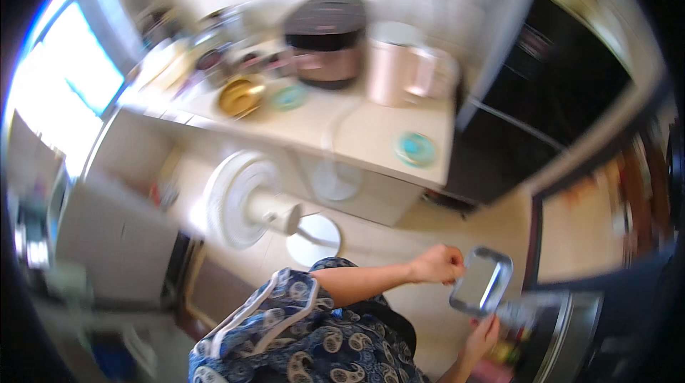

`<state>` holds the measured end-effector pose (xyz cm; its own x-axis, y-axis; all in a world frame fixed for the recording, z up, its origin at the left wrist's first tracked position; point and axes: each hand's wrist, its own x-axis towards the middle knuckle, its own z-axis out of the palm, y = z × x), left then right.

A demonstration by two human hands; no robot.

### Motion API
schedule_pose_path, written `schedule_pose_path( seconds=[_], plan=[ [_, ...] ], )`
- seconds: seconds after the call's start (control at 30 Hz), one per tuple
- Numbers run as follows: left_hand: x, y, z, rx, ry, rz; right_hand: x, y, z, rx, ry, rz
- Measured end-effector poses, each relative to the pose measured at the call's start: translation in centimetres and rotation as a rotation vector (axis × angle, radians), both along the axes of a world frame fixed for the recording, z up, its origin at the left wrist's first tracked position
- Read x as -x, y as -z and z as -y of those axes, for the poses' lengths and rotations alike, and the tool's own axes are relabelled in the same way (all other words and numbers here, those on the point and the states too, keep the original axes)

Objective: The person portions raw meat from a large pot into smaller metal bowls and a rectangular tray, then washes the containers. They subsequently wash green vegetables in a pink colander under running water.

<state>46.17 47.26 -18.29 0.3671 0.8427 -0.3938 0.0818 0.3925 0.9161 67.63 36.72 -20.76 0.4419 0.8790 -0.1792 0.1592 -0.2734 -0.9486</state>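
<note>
A rectangular container with a pale, shiny middle and a grey rim (481,281) is between my hands at the lower right. My left hand (440,264) is curled at its upper left edge; blur hides whether the fingers grip it. My right hand (483,334) has its fingertips on the container's lower edge and holds it from below. Just below and right of the container, an open drawer or compartment (559,337) holds blurred colourful items.
A white fan (241,201) stands left of me. Beyond it a counter (374,136) bears a rice cooker (326,43), a pink jug (393,67), a gold bowl (241,96) and green-blue lids (415,149). A black refrigerator (556,62) stands right of the counter.
</note>
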Motion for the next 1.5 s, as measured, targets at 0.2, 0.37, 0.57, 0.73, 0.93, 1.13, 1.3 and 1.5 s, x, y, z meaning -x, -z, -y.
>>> schedule_pose_path(
  seconds=[0.2, 0.37, 0.57, 0.73, 0.93, 1.13, 1.3, 1.5],
  plan=[
    [0.4, 2.0, 1.2, 0.046, -0.603, 0.281, -4.9, 0.1, -10.9, -0.023, -0.638, 0.087],
    [13.4, -0.7, 9.9, 0.018, -1.088, 0.165, 5.4, 0.1, -13.7, -0.001, -0.920, 0.016],
    [31.7, 2.8, 24.6, -0.057, -1.557, 0.074, 30.7, -0.4, -14.5, -0.481, -1.374, 0.307],
    [46.9, 8.9, 35.3, -0.026, -1.766, -0.080, 59.4, 4.3, -8.7, -0.913, -1.759, 0.460],
    [59.9, 15.3, 41.6, 0.136, -1.838, 0.031, 90.3, 18.4, -3.4, -0.818, -1.890, 0.776],
    [66.0, 19.1, 45.8, 0.186, -1.950, 0.021, 105.5, 24.4, -2.3, -0.606, -1.794, 1.126],
    [69.5, 21.2, 46.5, 0.163, -1.991, 0.072, 105.9, 28.9, -2.4, -0.777, -1.664, 1.198],
    [71.1, 21.6, 41.5, 0.181, -1.836, 0.058, 99.7, 23.8, -3.8, -1.019, -1.462, 0.656]
  ],
)
